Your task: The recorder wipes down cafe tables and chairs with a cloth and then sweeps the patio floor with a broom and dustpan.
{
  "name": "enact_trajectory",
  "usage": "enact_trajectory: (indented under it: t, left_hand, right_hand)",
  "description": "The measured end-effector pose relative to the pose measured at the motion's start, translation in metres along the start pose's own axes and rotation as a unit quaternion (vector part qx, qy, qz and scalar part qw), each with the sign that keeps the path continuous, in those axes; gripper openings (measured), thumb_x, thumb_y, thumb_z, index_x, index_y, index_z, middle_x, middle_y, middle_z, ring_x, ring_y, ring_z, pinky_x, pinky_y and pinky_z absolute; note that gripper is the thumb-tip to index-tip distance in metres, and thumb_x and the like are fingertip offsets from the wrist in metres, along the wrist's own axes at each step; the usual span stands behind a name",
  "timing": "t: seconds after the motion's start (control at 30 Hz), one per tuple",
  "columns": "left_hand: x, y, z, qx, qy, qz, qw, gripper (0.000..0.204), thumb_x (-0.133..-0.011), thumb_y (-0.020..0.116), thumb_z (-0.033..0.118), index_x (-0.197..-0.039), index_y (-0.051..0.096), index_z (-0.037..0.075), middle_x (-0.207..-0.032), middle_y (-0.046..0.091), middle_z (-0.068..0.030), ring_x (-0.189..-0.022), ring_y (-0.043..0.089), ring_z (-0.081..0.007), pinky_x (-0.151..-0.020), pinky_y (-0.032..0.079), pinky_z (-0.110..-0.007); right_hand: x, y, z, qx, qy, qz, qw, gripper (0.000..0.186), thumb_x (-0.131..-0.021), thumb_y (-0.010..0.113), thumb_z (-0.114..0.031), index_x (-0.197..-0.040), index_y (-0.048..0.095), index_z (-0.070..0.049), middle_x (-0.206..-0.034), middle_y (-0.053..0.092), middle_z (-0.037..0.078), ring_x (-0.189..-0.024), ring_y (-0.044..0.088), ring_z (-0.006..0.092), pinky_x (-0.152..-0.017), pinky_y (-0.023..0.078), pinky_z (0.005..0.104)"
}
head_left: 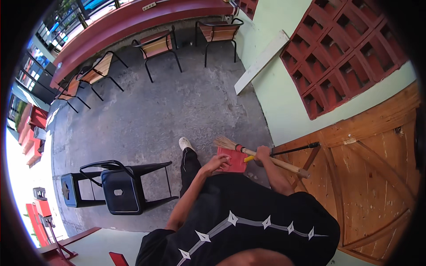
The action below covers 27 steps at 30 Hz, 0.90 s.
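My right hand (262, 153) is closed round the wooden handle of a broom (284, 165). The straw bristles point left and a red band binds them to the handle. A black pole (295, 148) runs out to the right from the same hand; whether the fingers hold it too, I cannot tell. Below the broom head lies a red dustpan (237, 163), with a yellow piece beside my right fingers. My left hand (216, 163) hovers over the dustpan's left side, fingers apart and partly curled, with nothing visible in it. Whether it touches the pan is unclear.
Several wood-and-black-metal chairs (157, 46) line the red counter (111, 29). Black metal stools (122, 190) stand at my left. A white board (261, 62) leans on the right wall, near red lattice blocks (348, 48). A wooden panel (372, 177) stands close on my right.
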<state>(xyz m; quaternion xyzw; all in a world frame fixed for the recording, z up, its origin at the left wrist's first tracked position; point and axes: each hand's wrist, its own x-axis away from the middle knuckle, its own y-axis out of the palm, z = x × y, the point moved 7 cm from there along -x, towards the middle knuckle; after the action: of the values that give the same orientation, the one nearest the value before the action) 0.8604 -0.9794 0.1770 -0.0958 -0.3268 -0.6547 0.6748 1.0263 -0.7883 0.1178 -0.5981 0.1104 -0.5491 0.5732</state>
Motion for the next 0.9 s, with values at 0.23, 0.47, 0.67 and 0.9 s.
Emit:
enact_trajectory:
  t: [0.23,0.47,0.67,0.9]
  left_hand:
    - [-0.1,-0.053,0.052,-0.039,-0.084,-0.151,0.984,0.033,-0.088,0.043,0.034,-0.105,0.056,0.008,-0.084,0.066,-0.008,-0.058,0.06,-0.0163,-0.051,0.047,-0.03]
    - [-0.178,-0.139,0.054,-0.001,-0.241,-0.06,0.969,0.049,-0.084,0.039,0.051,-0.1,0.056,0.008,-0.097,0.064,-0.0121,-0.077,0.06,-0.0272,-0.069,0.045,-0.045]
    - [-0.252,-0.168,0.052,0.392,-0.151,0.003,0.908,0.042,-0.092,0.031,0.04,-0.108,0.057,0.011,-0.107,0.061,-0.0097,-0.1,0.057,-0.0265,-0.09,0.044,-0.043]
    - [-0.283,-0.235,0.057,0.416,-0.113,0.112,0.895,0.029,-0.091,0.041,0.026,-0.105,0.058,0.008,-0.103,0.062,-0.009,-0.096,0.058,-0.0231,-0.088,0.046,-0.04]
  right_hand:
    - [-0.064,-0.094,-0.085,-0.107,0.043,-0.004,0.993,0.039,-0.057,0.074,-0.034,-0.086,0.069,-0.008,-0.09,0.067,0.012,-0.084,0.066,0.0266,-0.07,0.054,0.0361]
    - [-0.117,-0.185,-0.169,-0.102,-0.019,0.078,0.991,0.026,-0.067,0.066,-0.028,-0.085,0.07,-0.01,-0.084,0.067,0.01,-0.08,0.066,0.0256,-0.066,0.053,0.0363]
    - [-0.161,-0.195,-0.225,-0.026,-0.094,0.077,0.992,0.018,-0.073,0.062,-0.021,-0.088,0.069,-0.014,-0.087,0.067,0.006,-0.079,0.066,0.0203,-0.058,0.053,0.0373]
    - [-0.221,-0.209,-0.255,-0.097,-0.141,-0.053,0.984,0.03,-0.071,0.059,-0.027,-0.093,0.067,-0.008,-0.095,0.065,0.013,-0.087,0.065,0.0274,-0.07,0.052,0.0409]
